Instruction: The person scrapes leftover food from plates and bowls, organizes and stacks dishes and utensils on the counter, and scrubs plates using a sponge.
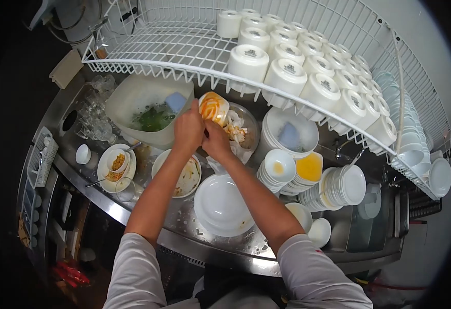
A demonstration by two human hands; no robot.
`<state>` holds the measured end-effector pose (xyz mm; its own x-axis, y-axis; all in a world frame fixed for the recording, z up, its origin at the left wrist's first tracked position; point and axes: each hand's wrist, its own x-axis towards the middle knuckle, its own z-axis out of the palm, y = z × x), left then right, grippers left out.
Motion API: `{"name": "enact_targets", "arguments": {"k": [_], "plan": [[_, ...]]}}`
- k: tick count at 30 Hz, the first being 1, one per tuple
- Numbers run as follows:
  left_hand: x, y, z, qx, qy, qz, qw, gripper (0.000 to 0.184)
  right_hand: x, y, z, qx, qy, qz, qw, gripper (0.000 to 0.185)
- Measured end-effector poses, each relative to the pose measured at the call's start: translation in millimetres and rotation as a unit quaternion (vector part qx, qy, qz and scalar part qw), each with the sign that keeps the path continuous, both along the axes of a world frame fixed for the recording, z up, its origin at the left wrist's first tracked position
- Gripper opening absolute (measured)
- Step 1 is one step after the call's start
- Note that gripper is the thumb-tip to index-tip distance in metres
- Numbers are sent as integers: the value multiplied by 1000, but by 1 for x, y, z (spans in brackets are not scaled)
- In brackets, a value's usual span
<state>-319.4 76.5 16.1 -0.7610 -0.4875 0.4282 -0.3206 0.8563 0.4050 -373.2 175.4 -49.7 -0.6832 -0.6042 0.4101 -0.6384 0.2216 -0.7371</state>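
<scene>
A white bowl (216, 104) streaked with orange sauce is tilted on its side over a round waste container (254, 126) of crumpled napkins and food scraps. My left hand (188, 130) grips the bowl at its left edge. Just below the bowl, my right hand (216, 140) is closed, its fingers curled close to the left hand; what they hold is hidden. Under my left forearm lies a food-smeared white dish (188, 180). A stack of large white plates (223, 203) sits below my right hand.
Left of my hands stands a tub (125, 116) of suds with a blue sponge (175, 102). Another sudsy bucket (300, 136) is on the right, near stacked small dishes (277, 167) and plates (346, 185). A wire rack (184, 56) with upturned cups (290, 72) hangs overhead. Glasses (99, 116) crowd the left.
</scene>
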Motion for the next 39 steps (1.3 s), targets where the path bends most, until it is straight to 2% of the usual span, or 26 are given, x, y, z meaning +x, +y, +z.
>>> {"name": "enact_targets", "arguments": {"k": [1,4,7,8,9,10,11,12,13,14,15,17,19,21,22,23,25,26,27,28,29,30,32,33,36,39], "plan": [[-1,-4,-1,-38,-2,-2,999,37,-5,4,-2,27,57,6,998,21],[-2,-23,-5,-131,-6,14,991,42,-20,28,1,333,170,19,927,19],[6,-47,-6,-169,38,39,984,43,-18,31,-2,187,159,-39,969,15],[10,-52,-5,-116,15,65,991,41,-16,34,1,132,154,-67,977,15],[15,-56,-4,-63,-11,93,994,40,-11,35,12,123,71,-82,986,17],[25,-57,-7,-5,42,84,996,39,-5,33,25,107,-14,-98,989,19],[40,-55,-10,51,94,78,991,39,4,34,31,72,-19,-116,990,22],[51,-48,-14,165,165,51,971,41,12,39,38,33,-20,-131,991,26],[64,-38,-17,278,231,28,932,42,21,55,53,3,-75,-106,992,27],[79,-16,-7,348,220,10,911,43,36,75,69,-27,-129,-78,988,29],[94,14,8,416,207,-5,885,44,50,97,81,-57,-181,-47,981,31],[112,80,19,455,226,-58,859,47,73,155,90,-188,-370,-8,910,32],[118,158,34,489,182,-86,849,53,80,225,85,-218,-440,-19,871,32],[113,237,42,540,129,-169,814,61,82,290,76,-242,-468,-130,840,31],[103,270,53,530,68,-216,817,61,77,328,63,-208,-432,-172,861,29],[89,298,28,517,31,-211,829,56,67,365,45,-173,-393,-213,878,27],[38,342,-36,380,94,-276,878,45,47,423,18,-112,-383,-298,867,24],[10,361,-74,397,56,-243,883,39,39,441,6,-28,-221,-345,912,26],[-13,376,-96,412,20,-210,886,35,29,457,-5,54,-49,-379,922,28],[-25,388,-93,453,-15,-182,872,34,21,464,7,133,128,-399,898,30],[-36,399,-91,493,-51,-154,855,33,16,473,18,130,175,-387,896,35],[-45,410,-91,531,-90,-126,833,32,2,479,15,112,166,-338,920,33],[-59,427,-98,579,-76,-93,807,33,-25,493,-3,80,139,-239,958,30],[-63,436,-105,602,-71,-75,792,33,-37,493,-10,122,88,-239,959,22],[-75,461,-143,532,-4,-54,845,32,-69,490,-52,211,66,-242,945,22],[-85,469,-176,526,41,-24,849,32,-76,487,-52,239,-81,-41,967,19]]}}
